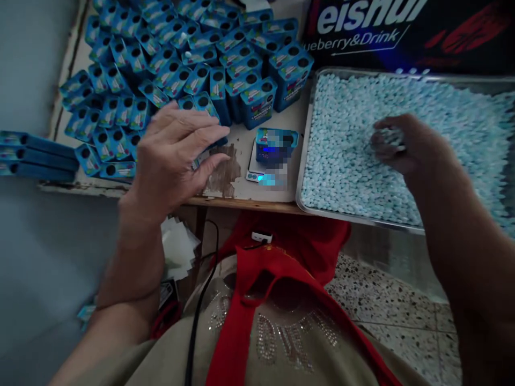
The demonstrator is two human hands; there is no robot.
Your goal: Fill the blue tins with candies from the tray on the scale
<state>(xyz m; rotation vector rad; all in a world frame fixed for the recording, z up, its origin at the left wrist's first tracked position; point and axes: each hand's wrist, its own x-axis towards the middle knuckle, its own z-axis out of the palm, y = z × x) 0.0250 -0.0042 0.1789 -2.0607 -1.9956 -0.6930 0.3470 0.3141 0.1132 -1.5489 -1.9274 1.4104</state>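
Note:
My left hand hovers palm down over the table's front edge, fingers stretched toward a blue tin at the edge of the pile; it holds nothing that I can see. My right hand is bunched in a pinch on several pale blue candies over the metal tray filled with such candies. A blue tin stands on a small scale between the two hands.
Several open blue tins crowd the back left of the worn table. More tins lie stacked at the far left. A dark printed carton stands behind the tray. Speckled floor lies below.

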